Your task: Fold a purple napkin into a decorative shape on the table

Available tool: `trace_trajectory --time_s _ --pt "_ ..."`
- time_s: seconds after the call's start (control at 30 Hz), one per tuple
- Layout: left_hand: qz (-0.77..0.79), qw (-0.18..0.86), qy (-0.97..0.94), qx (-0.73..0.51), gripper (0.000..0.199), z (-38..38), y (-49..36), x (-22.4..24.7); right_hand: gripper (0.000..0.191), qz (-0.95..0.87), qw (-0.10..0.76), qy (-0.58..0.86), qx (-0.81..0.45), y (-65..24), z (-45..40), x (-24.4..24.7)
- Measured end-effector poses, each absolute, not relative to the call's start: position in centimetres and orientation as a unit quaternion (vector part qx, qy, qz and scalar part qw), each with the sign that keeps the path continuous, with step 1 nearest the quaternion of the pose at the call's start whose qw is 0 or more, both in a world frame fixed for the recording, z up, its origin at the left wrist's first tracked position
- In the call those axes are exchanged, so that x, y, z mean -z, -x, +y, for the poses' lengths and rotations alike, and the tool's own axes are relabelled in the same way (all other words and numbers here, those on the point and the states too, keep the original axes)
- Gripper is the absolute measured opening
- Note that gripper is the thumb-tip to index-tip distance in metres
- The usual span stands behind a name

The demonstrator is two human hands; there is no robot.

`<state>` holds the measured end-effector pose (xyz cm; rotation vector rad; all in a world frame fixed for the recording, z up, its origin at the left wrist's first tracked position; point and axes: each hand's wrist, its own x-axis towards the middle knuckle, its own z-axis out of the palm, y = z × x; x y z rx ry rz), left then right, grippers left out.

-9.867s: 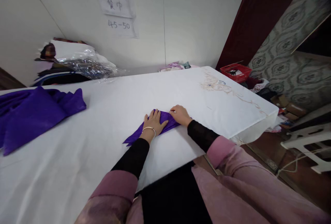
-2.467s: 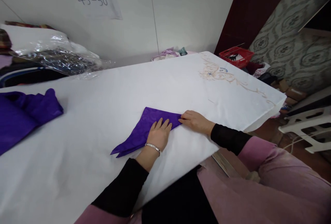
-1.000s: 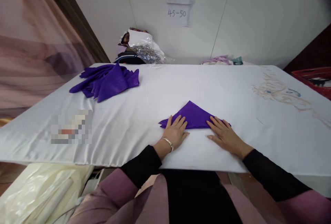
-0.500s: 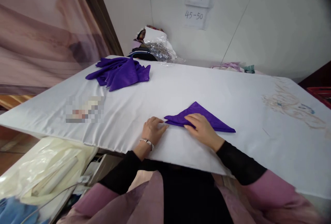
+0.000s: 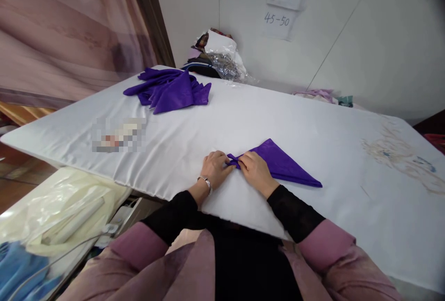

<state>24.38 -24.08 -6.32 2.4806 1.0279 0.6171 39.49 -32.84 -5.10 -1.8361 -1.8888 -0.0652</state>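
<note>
A purple cloth napkin, folded into a triangle, lies on the white-covered table with its peak pointing away from me. My left hand pinches the napkin's left tip, where the fabric bunches up. Close beside it, my right hand is closed on the same end, thumb and fingers gripping the gathered cloth. The napkin's right corner lies flat and free on the table. Part of the left end is hidden under my fingers.
A heap of loose purple napkins lies at the table's far left. Plastic-wrapped fabrics are piled against the wall. Stitched embroidery marks the right side of the tablecloth. A pale plastic bag sits low at the left.
My right hand has moved left along the napkin to its left end. The left hand has closed on the tip, which is now bunched. The view has shifted slightly.
</note>
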Motion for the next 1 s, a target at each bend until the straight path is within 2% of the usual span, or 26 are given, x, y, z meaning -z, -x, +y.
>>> trace_trajectory --time_s 0.37,0.73,0.83,1.0 --pt "0.361 0.226 -0.873 -0.237 0.010 -24.1 -24.4 6.1 0.019 -0.674 0.330 0.661 0.023 -39.9 -34.2 4.4" --pt "0.362 0.203 -0.878 -0.239 0.012 -24.0 -24.4 6.4 0.020 -0.724 0.222 0.652 0.028 -39.4 -34.0 5.4" --pt "0.375 0.199 -0.870 -0.250 0.011 -24.0 -24.2 6.5 0.021 -0.713 0.249 0.655 0.016 -39.5 -33.9 5.6" --pt "0.402 0.178 -0.862 -0.252 0.023 -24.4 -23.6 6.4 0.018 -0.671 0.318 0.669 -0.029 -39.7 -33.8 5.9"
